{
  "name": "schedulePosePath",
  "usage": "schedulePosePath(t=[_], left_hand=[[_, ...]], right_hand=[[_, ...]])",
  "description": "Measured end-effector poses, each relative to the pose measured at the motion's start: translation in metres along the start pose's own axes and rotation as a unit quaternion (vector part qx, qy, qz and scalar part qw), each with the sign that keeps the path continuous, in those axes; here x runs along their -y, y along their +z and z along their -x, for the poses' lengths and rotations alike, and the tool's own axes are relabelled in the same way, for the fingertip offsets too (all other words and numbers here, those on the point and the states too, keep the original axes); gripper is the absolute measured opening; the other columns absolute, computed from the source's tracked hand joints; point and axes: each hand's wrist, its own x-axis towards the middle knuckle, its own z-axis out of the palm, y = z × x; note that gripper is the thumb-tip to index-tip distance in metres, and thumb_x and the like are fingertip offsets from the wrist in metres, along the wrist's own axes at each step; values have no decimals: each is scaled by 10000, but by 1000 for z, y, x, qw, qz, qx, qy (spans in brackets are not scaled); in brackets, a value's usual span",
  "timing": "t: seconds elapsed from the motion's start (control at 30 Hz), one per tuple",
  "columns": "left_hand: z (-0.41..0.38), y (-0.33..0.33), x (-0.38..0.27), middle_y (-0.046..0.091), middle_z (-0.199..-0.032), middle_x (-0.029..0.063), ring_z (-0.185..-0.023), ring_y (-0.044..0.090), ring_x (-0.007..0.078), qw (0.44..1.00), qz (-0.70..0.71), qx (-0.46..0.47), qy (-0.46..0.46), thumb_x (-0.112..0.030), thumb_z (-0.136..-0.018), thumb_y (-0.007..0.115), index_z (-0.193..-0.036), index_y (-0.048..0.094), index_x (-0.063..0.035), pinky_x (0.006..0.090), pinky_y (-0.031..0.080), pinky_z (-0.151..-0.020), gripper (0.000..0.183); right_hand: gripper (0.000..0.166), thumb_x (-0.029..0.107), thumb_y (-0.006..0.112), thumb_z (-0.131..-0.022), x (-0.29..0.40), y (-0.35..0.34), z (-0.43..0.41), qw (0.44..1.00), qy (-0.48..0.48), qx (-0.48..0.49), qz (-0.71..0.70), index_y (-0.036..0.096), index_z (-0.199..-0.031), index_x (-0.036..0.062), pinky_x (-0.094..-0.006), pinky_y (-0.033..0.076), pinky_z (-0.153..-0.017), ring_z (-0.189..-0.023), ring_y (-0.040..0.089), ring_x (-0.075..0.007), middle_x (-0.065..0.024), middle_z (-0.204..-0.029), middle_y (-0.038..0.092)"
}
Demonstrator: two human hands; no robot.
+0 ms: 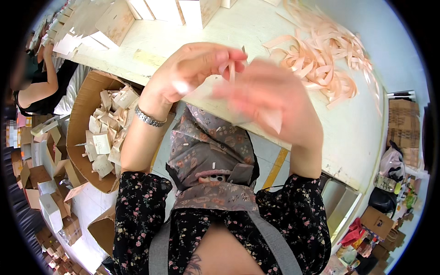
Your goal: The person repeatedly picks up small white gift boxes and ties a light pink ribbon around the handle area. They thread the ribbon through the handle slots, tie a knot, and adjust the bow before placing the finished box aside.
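My left hand (202,67), with a metal-band watch at the wrist, pinches a narrow peach ribbon (232,70) between thumb and fingers above the table's front edge. A small dark tip sticks up beside those fingertips, too small to name. Close on the right, my right hand (271,96) is blurred by motion. The ribbon runs down toward its fingers, and a pale ribbon-like piece (273,120) shows at its lower edge, so it appears to hold the ribbon. Blur hides the exact grip. Loose peach ribbons (316,65) lie heaped on the white table (343,137) beyond.
White boxes with a printed pattern (115,22) stand at the table's back left. Below them a large cardboard carton (80,103) holds many small cream paper pieces (103,142). Another person's arm (51,74) is at far left. Open cartons (37,178) and bags (392,161) line the sides.
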Motion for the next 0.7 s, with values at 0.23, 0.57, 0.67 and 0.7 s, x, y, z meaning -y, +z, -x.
schedulePosePath(t=[0.23, 0.57, 0.67, 0.7], left_hand=[[-2, 28, 7, 645, -807, 44, -664, 604, 190, 687, -628, -113, 346, -24, -635, 693, -843, 663, -83, 272, 495, -588, 219], [2, 10, 30, 649, -831, 31, -694, 594, 186, 635, -564, -258, 460, 26, -616, 728, -774, 666, -74, 270, 481, -556, 196], [24, 13, 38, 640, -954, 50, -791, 597, 185, 756, -441, -304, 377, 24, -644, 768, -791, 697, -65, 271, 490, -656, 187], [34, 14, 40, 637, -984, 55, -813, 597, 184, 798, -377, -316, 348, 19, -650, 778, -803, 704, -67, 270, 491, -682, 191]], right_hand=[[237, 84, 599, -834, -60, -14, -13, 968, 121, -53, -215, 698, -1048, 63, -262, 479, -740, -775, 588, -96, -49, -829, 672], [59, 103, 644, -724, -68, 8, -43, 959, -149, -126, 207, 629, -771, 72, -236, 451, -577, -730, 558, -106, 20, -811, 612], [155, 97, 667, -755, -67, -6, -54, 845, -286, -170, 418, 626, -898, 55, -268, 465, -635, -789, 574, -165, -12, -925, 619], [204, 79, 670, -785, -71, -11, -55, 825, -293, -177, 449, 636, -982, 39, -282, 476, -673, -820, 587, -193, -33, -979, 631]])
